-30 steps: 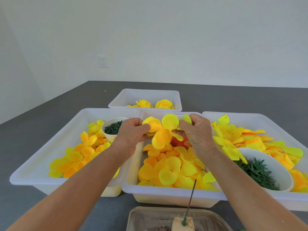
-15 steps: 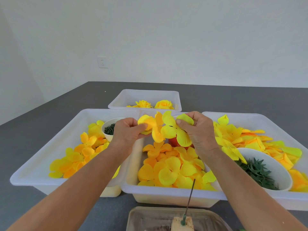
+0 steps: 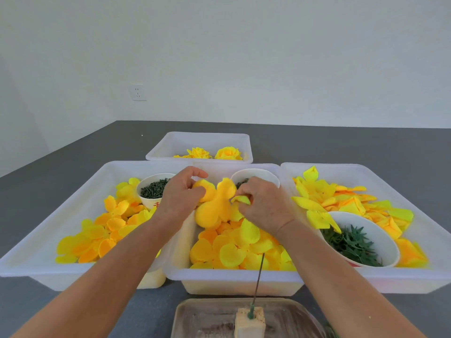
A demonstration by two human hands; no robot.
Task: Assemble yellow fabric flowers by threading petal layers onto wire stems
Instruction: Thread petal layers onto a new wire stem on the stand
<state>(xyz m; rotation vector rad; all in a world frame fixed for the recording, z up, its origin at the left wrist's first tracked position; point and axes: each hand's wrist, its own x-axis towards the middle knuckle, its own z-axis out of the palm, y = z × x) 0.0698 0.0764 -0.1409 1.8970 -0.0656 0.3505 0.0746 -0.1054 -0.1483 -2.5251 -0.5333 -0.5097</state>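
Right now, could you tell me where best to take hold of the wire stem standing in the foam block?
Pinch the wire stem on its bare upper shaft, from the side. It stands almost upright, its base sunk in the foam block, and nothing touches its top.
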